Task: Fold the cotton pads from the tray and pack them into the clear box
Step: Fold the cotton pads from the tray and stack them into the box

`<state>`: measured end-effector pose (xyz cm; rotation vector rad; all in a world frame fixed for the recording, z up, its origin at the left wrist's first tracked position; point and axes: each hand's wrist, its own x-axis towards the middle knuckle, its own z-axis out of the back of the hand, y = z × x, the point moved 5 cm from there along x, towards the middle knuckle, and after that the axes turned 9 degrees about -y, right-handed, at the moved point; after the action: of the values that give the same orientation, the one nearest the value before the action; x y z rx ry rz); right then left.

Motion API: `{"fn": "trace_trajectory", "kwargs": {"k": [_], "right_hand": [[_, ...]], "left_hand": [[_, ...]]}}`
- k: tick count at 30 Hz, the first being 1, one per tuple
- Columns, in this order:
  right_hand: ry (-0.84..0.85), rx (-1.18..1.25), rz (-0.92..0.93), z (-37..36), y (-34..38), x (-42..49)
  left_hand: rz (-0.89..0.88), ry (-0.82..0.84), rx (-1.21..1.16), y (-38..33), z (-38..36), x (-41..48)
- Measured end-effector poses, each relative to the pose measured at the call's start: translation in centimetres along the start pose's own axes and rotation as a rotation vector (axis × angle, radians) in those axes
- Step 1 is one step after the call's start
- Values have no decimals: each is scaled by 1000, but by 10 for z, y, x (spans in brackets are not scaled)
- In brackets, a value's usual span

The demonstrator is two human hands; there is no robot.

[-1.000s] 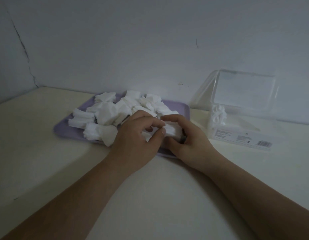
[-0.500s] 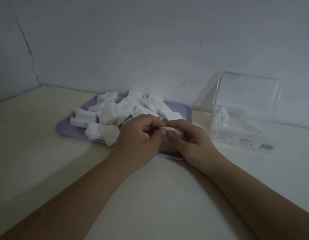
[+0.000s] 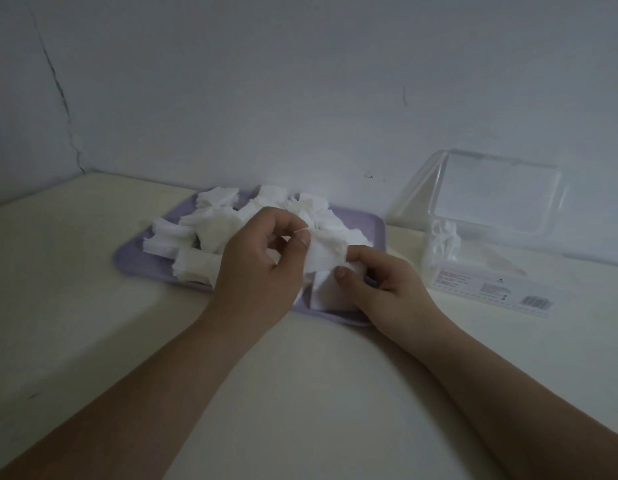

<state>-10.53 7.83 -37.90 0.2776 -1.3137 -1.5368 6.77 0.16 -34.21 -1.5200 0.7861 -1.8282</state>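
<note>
Dim light falls on a cream tabletop (image 3: 92, 306) against a pale wall (image 3: 300, 81) with what seems a crack (image 3: 63, 98).

A tray (image 3: 134, 263) with pads (image 3: 214, 233) on it lies on the counter (image 3: 300, 393) by the wall (image 3: 300, 81). The box (image 3: 491, 271) stands to its right, with pads in its left end.

Your left hand (image 3: 255, 268) and your right hand (image 3: 387, 289) both pinch one white square cotton pad (image 3: 323, 259) above the near edge of the flat lilac plastic tray (image 3: 130, 263). A heap of white loose pads (image 3: 214, 230) lies on this tray. At the right, the clear plastic box (image 3: 491, 285) stands open, with some folded pads (image 3: 441, 240) at its left end.
</note>
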Motion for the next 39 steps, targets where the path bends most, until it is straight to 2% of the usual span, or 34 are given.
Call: {"fn": "trace_trajectory", "kwargs": {"k": [3, 7, 10, 12, 15, 19, 22, 25, 35, 39], "right_hand": [[14, 17, -27, 1, -2, 0], [87, 1, -47, 3, 0, -3], [77, -99, -20, 4, 0, -3], [72, -142, 4, 3, 1, -3], [-9, -119, 31, 6, 2, -2], [-68, -3, -24, 11, -3, 0], [-58, 16, -50, 10, -2, 1], [-49, 29, -53, 7, -1, 1], [-16, 162, -65, 4, -2, 0], [15, 264, -150, 4, 0, -1]], "left_hand": [[55, -38, -70, 5, 6, 7], [239, -19, -267, 10, 8, 10], [404, 126, -469, 10, 2, 6], [445, 271, -451, 11, -3, 1], [429, 386, -399, 14, -6, -4], [294, 448, -267, 12, -10, -8], [223, 423, -183, 14, -14, -9], [227, 380, -138, 22, -16, -9], [121, 380, -15, 22, -20, -10], [130, 362, -1, 23, -20, -9]]}}
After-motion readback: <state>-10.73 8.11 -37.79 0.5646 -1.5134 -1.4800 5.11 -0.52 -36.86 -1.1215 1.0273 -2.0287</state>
